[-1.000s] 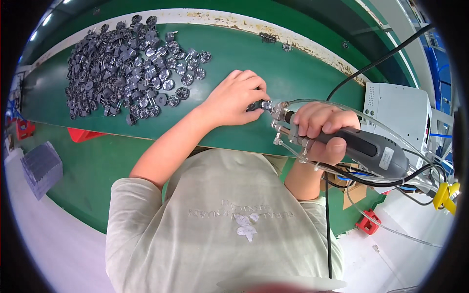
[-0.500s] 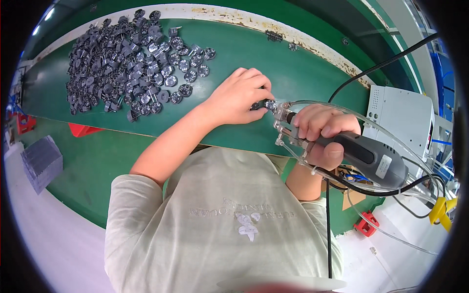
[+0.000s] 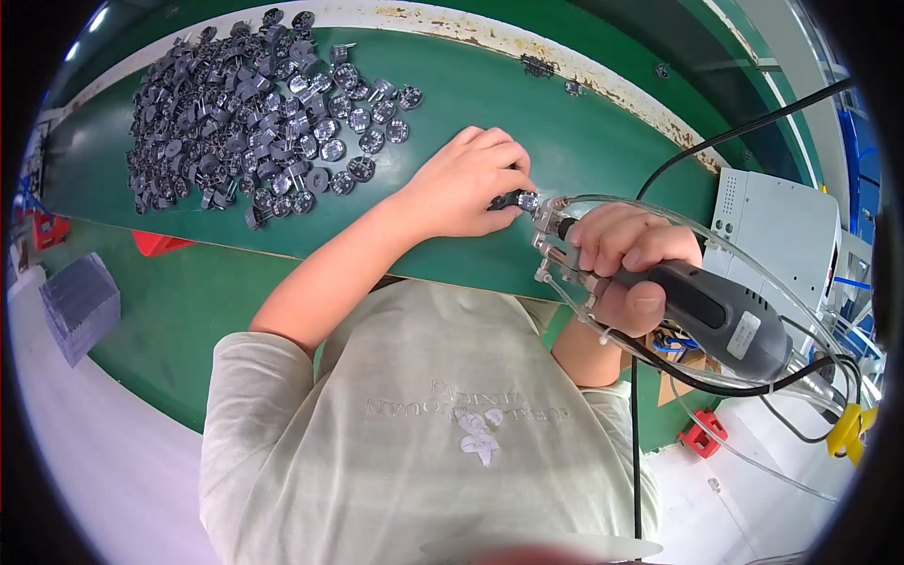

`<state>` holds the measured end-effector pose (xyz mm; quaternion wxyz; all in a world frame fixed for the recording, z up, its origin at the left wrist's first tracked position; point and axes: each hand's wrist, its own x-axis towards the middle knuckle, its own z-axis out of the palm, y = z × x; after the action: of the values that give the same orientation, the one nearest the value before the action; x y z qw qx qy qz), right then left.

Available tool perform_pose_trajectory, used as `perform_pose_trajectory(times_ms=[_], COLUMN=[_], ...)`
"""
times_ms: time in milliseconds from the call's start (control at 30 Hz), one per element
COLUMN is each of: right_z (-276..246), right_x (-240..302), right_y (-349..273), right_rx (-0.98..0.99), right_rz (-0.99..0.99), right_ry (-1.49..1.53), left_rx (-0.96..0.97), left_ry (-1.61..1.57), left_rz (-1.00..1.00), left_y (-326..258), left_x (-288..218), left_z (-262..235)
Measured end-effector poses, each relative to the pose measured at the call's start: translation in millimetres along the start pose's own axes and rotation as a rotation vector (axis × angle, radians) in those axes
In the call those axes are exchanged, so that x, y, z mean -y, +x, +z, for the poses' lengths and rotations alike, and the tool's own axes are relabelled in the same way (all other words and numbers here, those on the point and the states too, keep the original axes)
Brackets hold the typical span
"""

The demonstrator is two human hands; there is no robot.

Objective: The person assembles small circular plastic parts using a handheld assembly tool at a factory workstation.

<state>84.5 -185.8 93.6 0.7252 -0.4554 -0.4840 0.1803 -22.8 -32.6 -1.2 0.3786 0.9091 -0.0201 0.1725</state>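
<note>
My left hand [image 3: 471, 184] is closed over the green bench, its fingertips pinching a small round black electronic part [image 3: 527, 201] whose shiny face shows beyond them. Fingers hide most of the part. Wrapped around a grey-and-black handheld power tool [image 3: 720, 315] is my right hand [image 3: 626, 259]. The metal head [image 3: 548, 221] of the tool points left, at the part; whether the two touch is hard to tell. Clear tubes and a black cable run from the tool off to the right. To the left lies a large pile of similar round parts [image 3: 245, 113], many with pins.
The green bench top [image 3: 471, 85] ends at a worn white rim [image 3: 424, 21] on its far side. A light grey box-shaped machine [image 3: 777, 226] stands at the right, with a black cable [image 3: 744, 124] above it. Red plastic pieces [image 3: 703, 431] and grey stacked sheets [image 3: 80, 306] sit lower down.
Both hands keep their grips. The left fingers have shifted slightly, so a little more of the round part shows. The whole view has moved a touch.
</note>
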Motion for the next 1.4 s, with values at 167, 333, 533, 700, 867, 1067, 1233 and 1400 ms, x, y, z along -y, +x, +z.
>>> perform_pose_trajectory(times_ms=[167, 333, 533, 700, 867, 1067, 1233, 1400], right_z=[4.2, 4.0, 6.8, -7.8, -7.5, 5.0, -9.5, -20.7], right_x=[-3.4, -10.4, -7.6, 23.9, 28.7, 36.6, 23.5, 18.8], right_y=[2.5, 11.2, 9.8, 19.3, 26.3, 25.2, 14.4, 13.8], right_rx=[-0.012, 0.083, 0.067, -0.077, -0.299, -0.357, -0.314, -0.111], right_rz=[-0.001, -0.074, 0.007, -0.227, -0.271, -0.025, 0.073, -0.013], right_ry=[-0.030, 0.014, -0.037, 0.018, 0.014, -0.194, -0.069, 0.033], left_rx=[-0.005, -0.011, 0.010, 0.003, -0.138, -0.342, 0.209, 0.323], left_ry=[-0.007, 0.014, -0.001, -0.008, 0.276, 0.526, 0.078, -0.130], left_rz=[0.001, 0.038, 0.033, 0.002, -0.266, -0.311, -0.316, -0.166], left_y=[-0.4, 5.1, 3.9, 17.0, 105.7, 123.2, 45.3, 10.2], left_x=[3.3, 4.0, -2.0, -0.7, 64.7, 105.8, -4.9, -7.2], left_z=[0.6, -4.5, -1.9, -20.9, -60.3, -57.7, -65.1, -26.5])
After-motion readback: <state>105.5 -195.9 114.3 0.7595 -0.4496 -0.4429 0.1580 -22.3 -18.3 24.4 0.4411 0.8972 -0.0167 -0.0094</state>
